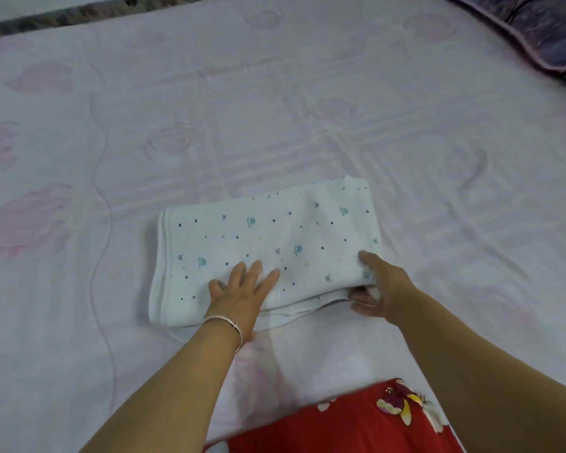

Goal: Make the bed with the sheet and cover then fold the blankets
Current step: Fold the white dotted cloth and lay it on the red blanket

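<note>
A small white blanket (pixel 268 243) with blue dots and tiny prints lies folded into a rectangle on the pink rose-patterned bed cover (pixel 307 109). My left hand (pixel 242 292), with a silver bangle at the wrist, presses flat on the blanket's near edge, fingers spread. My right hand (pixel 379 286) grips the blanket's near right corner, thumb on top and fingers under the folded layers.
A dark purple pillow or quilt (pixel 549 31) lies at the far right corner of the bed. A dark patterned strip (pixel 46 18) runs along the far left edge. Red floral clothing (pixel 356 423) shows at the bottom.
</note>
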`<state>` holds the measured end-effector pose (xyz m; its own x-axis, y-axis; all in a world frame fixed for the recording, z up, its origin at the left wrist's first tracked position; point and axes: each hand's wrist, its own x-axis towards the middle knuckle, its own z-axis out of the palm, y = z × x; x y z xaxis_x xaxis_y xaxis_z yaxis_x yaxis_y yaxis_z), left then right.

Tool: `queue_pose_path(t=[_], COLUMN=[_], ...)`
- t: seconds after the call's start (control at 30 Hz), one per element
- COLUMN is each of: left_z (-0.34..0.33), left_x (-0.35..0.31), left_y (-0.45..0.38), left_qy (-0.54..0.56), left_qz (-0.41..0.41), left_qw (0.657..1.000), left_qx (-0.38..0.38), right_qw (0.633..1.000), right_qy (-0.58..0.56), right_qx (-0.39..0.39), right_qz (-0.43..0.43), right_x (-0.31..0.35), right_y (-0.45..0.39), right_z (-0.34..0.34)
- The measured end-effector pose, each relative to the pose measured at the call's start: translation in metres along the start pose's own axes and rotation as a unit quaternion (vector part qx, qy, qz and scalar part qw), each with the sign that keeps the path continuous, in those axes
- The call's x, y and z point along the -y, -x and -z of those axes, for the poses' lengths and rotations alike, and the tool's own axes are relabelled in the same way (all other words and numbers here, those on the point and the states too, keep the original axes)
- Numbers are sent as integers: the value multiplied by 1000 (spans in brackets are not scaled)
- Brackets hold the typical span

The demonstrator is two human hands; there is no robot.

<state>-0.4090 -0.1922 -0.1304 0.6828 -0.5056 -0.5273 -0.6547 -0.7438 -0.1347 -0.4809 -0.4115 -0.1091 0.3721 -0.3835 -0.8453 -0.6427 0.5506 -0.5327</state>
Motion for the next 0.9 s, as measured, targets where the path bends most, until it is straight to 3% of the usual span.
queue_pose_path(t=[0.13, 0.2, 0.33, 0.47, 0.9], left_z=[12, 19, 29, 31, 66], left_x=[-1, 0, 0, 4, 0], left_y=[-9, -13, -13, -6, 88], left_qy=[32, 36, 56, 95, 39], left_qz=[8, 1, -51, -95, -110], left_qw=[998, 996, 996, 991, 993], left_qx=[-59, -78, -47, 16, 2], right_qw=[977, 963, 962, 937, 931], right_qy=[-201, -247, -249, -330, -339], right_qx=[73, 106, 110, 99, 97], right_qz=[16, 27, 9, 47, 92], right_x=[-27, -35, -35, -33, -49], right_y=[-4, -3, 0, 0, 67], right_z=[-10, -19, -25, -22, -2])
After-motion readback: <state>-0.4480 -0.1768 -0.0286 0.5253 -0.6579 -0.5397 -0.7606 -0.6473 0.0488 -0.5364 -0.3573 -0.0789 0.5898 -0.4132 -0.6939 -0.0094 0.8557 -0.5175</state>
